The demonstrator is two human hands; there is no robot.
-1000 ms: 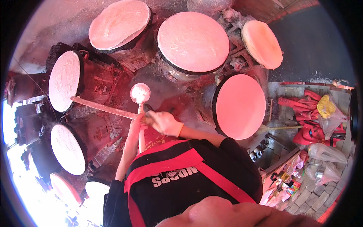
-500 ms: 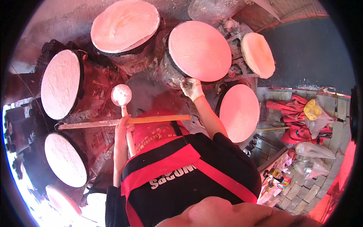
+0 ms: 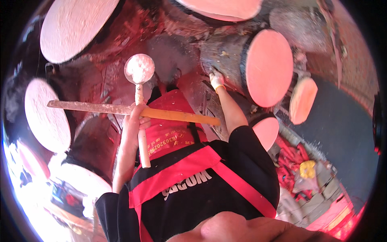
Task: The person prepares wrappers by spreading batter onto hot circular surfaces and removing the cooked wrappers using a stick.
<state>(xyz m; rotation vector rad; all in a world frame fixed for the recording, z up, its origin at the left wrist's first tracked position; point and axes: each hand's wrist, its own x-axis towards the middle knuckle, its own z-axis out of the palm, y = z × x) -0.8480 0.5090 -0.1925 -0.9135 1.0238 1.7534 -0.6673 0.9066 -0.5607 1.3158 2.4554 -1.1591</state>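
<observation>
My bare left hand [image 3: 136,117] is closed around a ladle [image 3: 144,150] and a long flat wooden stick [image 3: 183,117] together. The ladle's round bowl points away from me, coated in something white, and its pale handle hangs toward my apron. Crosswise over it runs the stick, whitish at the left end and orange-yellow at the right. My right hand [image 3: 217,78], in a white knit glove with a yellow cuff, is at the lower side of a grimy drum [image 3: 225,54] with a pale round top [image 3: 269,67]. Its fingers look bent in; what they grip there is too small to tell.
Several similar drums stand around me, including one with a rough white top [image 3: 76,30] at far left and another [image 3: 47,115] below it. A pale thick disc [image 3: 303,101] lies at the right. Red cloth [image 3: 287,165] and a yellow bundle [image 3: 307,169] lie on paving.
The view has turned, so the drums sit differently in it. My right hand has gone from below the drum's rim to lower on its side. My left hand still holds the ladle and stick.
</observation>
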